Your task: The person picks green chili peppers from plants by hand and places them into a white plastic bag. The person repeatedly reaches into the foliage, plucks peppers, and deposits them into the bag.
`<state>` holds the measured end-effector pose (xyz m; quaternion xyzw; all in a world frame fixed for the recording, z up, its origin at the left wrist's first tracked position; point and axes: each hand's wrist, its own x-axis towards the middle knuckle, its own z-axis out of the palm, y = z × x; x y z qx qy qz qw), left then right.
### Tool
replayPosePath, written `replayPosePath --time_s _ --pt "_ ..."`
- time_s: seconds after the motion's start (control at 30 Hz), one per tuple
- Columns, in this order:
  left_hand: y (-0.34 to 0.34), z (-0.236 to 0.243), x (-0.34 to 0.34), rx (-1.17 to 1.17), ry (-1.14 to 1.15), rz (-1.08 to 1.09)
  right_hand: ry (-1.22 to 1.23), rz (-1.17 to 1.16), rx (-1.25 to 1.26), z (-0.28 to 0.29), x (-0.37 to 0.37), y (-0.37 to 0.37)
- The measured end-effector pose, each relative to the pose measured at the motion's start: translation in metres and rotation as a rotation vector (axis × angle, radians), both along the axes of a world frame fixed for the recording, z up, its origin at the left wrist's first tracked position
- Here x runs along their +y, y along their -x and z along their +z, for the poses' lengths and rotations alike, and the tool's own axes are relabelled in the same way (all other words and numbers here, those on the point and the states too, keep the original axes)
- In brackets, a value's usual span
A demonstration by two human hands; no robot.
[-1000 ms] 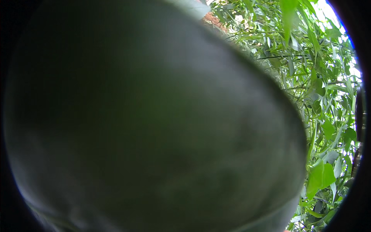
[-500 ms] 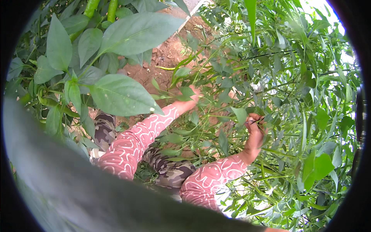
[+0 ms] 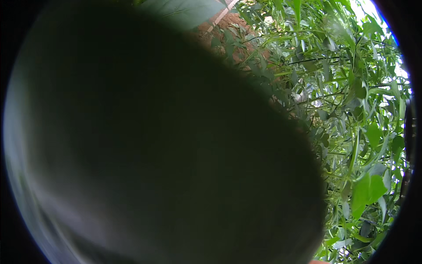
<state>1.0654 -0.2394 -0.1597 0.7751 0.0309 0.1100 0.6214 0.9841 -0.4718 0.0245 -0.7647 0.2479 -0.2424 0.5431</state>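
A dark, blurred shape (image 3: 189, 145), probably a leaf very close to the camera, covers the left and middle of the view. Both my hands and forearms are hidden behind it, so what they hold or touch does not show. Along its right side stand green leafy plants (image 3: 347, 154) with thin stems and narrow leaves. One bright green leaf (image 3: 368, 193) stands out at the lower right.
Part of a large green leaf (image 3: 184, 12) shows at the top. Beside it lie reddish-brown soil (image 3: 235, 22) and a pale strip (image 3: 223, 14). Dense foliage fills the right side up to the bright rim.
The dark blur has spread up from the lower left over most of the view. It now hides both hands, the patterned pink sleeves and the pepper plant at the left.
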Motion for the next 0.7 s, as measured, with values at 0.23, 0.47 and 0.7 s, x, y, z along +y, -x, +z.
replayPosePath --time_s 0.23,0.47,0.7 --pt "0.116 0.054 0.18 0.028 -0.48 0.316 -0.016 0.079 -0.023 -0.005 -0.004 -0.005" --pt "0.21 0.062 0.262 -0.051 -0.2 0.511 -0.052 0.163 -0.098 -0.021 -0.015 -0.003" --pt "0.252 -0.059 0.286 0.841 -1.201 -0.563 -0.142 0.045 -0.096 -0.022 -0.024 -0.004"
